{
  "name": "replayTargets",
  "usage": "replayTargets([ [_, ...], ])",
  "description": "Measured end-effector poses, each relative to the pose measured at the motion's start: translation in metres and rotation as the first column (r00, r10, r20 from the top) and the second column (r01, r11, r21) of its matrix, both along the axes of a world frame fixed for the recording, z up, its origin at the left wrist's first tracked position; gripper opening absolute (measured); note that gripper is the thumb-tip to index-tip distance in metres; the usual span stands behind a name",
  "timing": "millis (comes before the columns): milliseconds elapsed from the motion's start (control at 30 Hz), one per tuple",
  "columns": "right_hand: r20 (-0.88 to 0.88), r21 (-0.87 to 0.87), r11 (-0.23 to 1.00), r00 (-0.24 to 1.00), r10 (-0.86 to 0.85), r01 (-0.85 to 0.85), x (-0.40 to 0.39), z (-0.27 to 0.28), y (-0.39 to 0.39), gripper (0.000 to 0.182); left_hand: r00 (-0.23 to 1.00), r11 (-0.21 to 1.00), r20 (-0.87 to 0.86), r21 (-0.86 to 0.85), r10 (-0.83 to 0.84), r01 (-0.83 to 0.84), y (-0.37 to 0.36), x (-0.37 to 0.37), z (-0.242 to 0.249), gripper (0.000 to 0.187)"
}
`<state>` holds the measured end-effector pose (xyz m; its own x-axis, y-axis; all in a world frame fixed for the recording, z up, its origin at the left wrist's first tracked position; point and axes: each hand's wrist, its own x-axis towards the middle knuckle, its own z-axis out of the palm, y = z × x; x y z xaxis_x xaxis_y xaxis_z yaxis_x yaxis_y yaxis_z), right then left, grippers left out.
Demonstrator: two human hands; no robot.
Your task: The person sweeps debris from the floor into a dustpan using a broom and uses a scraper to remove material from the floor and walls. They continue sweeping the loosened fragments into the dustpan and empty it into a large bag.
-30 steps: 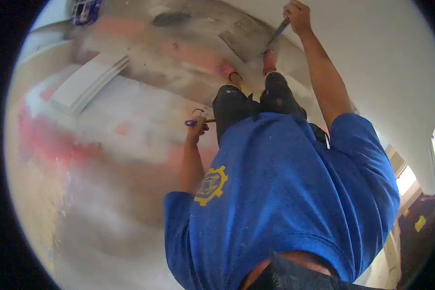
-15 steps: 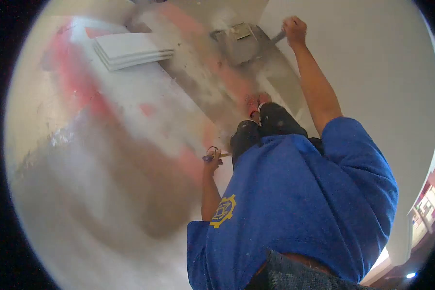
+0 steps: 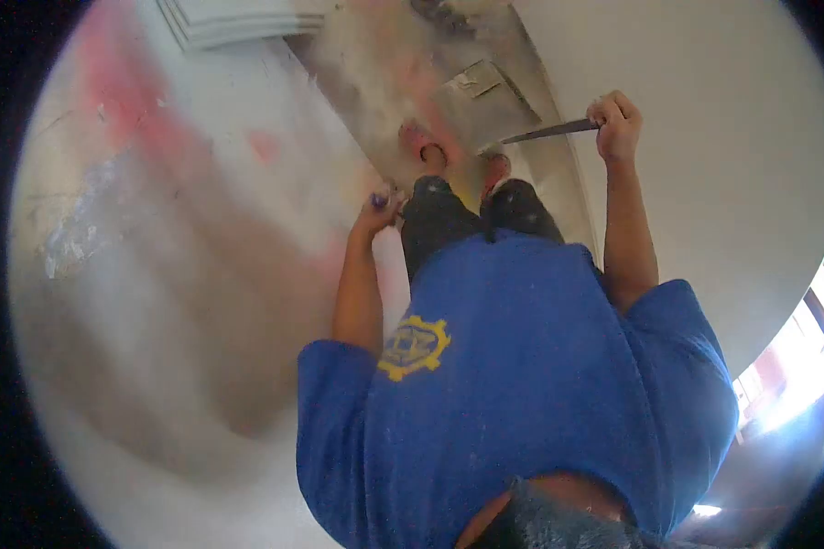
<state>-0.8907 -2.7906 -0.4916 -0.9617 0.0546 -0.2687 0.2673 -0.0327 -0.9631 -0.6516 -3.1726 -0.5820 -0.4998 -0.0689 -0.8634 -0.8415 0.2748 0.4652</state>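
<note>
In my right hand is a long, narrow grey blade-like tool, its far end pointing left over the floor. The fingers are wrapped round its near end, beside the large pale panel. My left hand, low by my left leg, is closed on a small object with a dark purple end. Most of that object is hidden by the fingers, so its kind does not show. Ahead of my feet lies a square grey slab with a small lighter piece on it.
A stack of white panels lies at the upper left on a pale surface stained with red. My feet, in red footwear, stand on the dusty floor. Dark items lie at the top.
My right hand has come down and nearer, and the blade-like tool now shows clearly. My left hand is higher in view. The camera has tilted, so the panel stack and slab have shifted.
</note>
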Motion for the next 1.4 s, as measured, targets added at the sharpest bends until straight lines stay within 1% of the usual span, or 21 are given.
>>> replayTargets([
  [33,0.041,0.055,0.998,0.999,0.003,-0.005,0.008,-0.003,0.017,0.019,1.000,1.000,-0.022,0.016,-0.011,0.011,0.020,0.002,-0.016,0.039],
  [67,0.051,0.125,0.992,0.999,-0.001,-0.005,0.011,0.002,0.005,0.018,0.995,0.995,0.030,-0.032,-0.095,0.096,0.013,0.001,-0.028,0.043],
  [200,0.119,0.331,0.941,0.992,0.028,-0.066,0.024,0.017,-0.081,0.020,0.998,0.997,0.033,0.065,-0.052,0.050,-0.045,0.015,-0.009,0.043],
  [300,0.204,0.240,0.969,0.974,-0.103,0.052,0.007,0.039,-0.157,0.019,0.999,0.996,0.034,0.083,0.006,-0.009,-0.080,0.009,0.015,0.042],
  [367,0.143,0.353,0.935,0.990,-0.015,-0.037,-0.017,0.051,-0.179,0.021,0.999,0.991,0.038,0.135,0.008,-0.013,-0.090,0.000,0.045,0.041],
  [433,0.022,0.505,0.862,0.999,-0.045,0.028,-0.051,0.048,-0.198,0.023,0.998,0.991,0.059,0.136,0.015,-0.023,-0.098,-0.010,0.066,0.040],
  [500,-0.004,0.507,0.862,1.000,-0.019,0.018,-0.089,0.085,-0.230,0.024,0.999,0.988,0.046,0.150,0.012,-0.019,-0.111,-0.011,0.076,0.038],
  [567,-0.010,0.429,0.903,0.999,0.034,-0.027,-0.120,0.070,-0.231,0.024,1.000,0.985,-0.022,0.173,-0.022,0.025,-0.132,0.016,0.036,0.038],
  [600,-0.076,0.444,0.896,0.997,0.018,0.018,-0.147,0.073,-0.231,0.025,0.903,0.915,-0.157,-0.119,-0.401,0.386,-0.151,0.085,-0.039,0.038],
  [667,-0.210,0.518,0.843,0.977,-0.039,0.145,-0.192,0.087,-0.231,0.026,0.983,0.984,-0.062,0.027,-0.172,0.174,-0.141,0.007,0.067,0.037],
  [700,-0.169,0.466,0.875,0.984,-0.062,0.135,-0.209,0.109,-0.224,0.028,0.999,0.995,-0.005,0.080,-0.053,0.053,-0.134,-0.042,0.132,0.037],
  [733,-0.094,0.412,0.905,0.993,-0.071,0.103,-0.209,0.130,-0.223,0.030,0.993,0.996,0.076,0.022,-0.086,0.084,-0.154,-0.043,0.128,0.034],
  [800,-0.164,0.477,0.872,0.986,-0.034,0.109,-0.204,0.146,-0.203,0.028,0.997,0.999,0.078,0.031,0.013,-0.015,-0.150,-0.088,0.209,0.033],
  [900,-0.118,0.249,0.954,0.983,-0.142,0.168,-0.204,0.156,-0.170,0.024,0.998,0.998,-0.042,-0.046,-0.050,0.048,-0.138,-0.165,0.287,0.033],
  [1000,-0.177,0.264,0.927,0.958,-0.226,0.267,-0.198,0.191,-0.156,0.021,0.973,0.980,-0.159,-0.141,-0.165,0.143,-0.146,-0.219,0.334,0.033],
  [1133,-0.110,0.186,0.919,0.937,-0.332,0.348,-0.242,0.151,-0.171,0.020,0.879,0.915,-0.306,-0.288,-0.366,0.280,-0.149,-0.321,0.340,0.030],
  [1167,-0.102,0.177,0.918,0.935,-0.340,0.354,-0.259,0.158,-0.172,0.020,0.832,0.896,-0.364,-0.316,-0.418,0.312,-0.147,-0.342,0.342,0.029],
  [1200,-0.082,0.154,0.908,0.921,-0.381,0.389,-0.286,0.158,-0.151,0.019,0.813,0.871,-0.349,-0.344,-0.467,0.352,-0.133,-0.386,0.332,0.027],
  [1300,-0.105,0.099,0.850,0.855,-0.508,0.517,-0.329,0.151,-0.182,0.017,0.732,0.923,-0.564,-0.281,-0.381,0.264,-0.145,-0.473,0.315,0.023],
  [1333,-0.107,0.118,0.838,0.846,-0.522,0.532,-0.345,0.151,-0.192,0.017,0.525,0.840,-0.656,-0.432,-0.542,0.328,-0.158,-0.505,0.297,0.021],
  [1400,-0.099,0.145,0.815,0.827,-0.553,0.562,-0.378,0.154,-0.213,0.020,0.549,0.907,-0.730,-0.258,-0.408,0.332,-0.164,-0.566,0.263,0.019],
])
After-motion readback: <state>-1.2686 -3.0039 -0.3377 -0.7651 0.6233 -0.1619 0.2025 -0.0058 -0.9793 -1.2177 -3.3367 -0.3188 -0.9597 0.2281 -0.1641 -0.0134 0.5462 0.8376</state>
